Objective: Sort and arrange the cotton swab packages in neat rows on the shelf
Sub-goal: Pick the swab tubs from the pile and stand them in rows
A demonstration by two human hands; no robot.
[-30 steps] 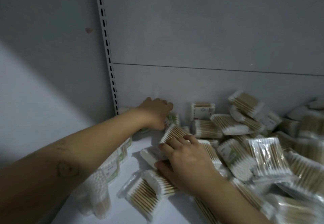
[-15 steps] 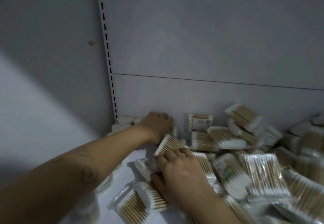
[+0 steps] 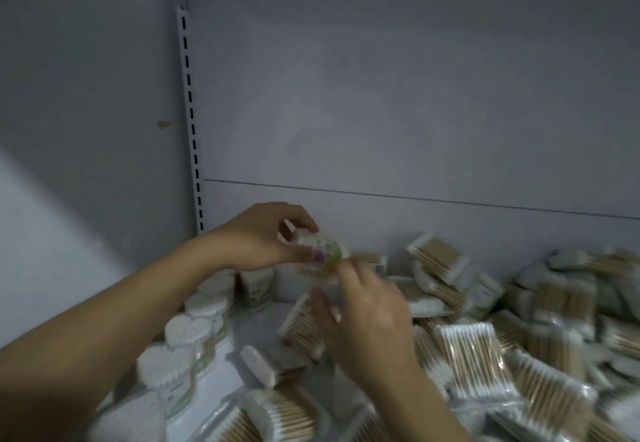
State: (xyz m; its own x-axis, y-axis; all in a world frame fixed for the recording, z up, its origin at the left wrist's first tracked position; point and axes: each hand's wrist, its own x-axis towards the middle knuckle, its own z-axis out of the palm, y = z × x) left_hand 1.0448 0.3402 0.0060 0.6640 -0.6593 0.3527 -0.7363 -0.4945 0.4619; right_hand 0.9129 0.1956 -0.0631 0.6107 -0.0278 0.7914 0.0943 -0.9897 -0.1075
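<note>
The left hand [image 3: 263, 237] pinches a green-labelled package [image 3: 323, 251] just right of the slotted upright [image 3: 190, 130] at its foot; whether the blurred right hand [image 3: 367, 320] grips anything I cannot tell. The package should be stood label-forward, flush with the round tubs [image 3: 194, 327] below the upright. No writing is legible.

grey back panel [image 3: 381, 95], slotted upright [image 3: 189, 112], dim light
</note>
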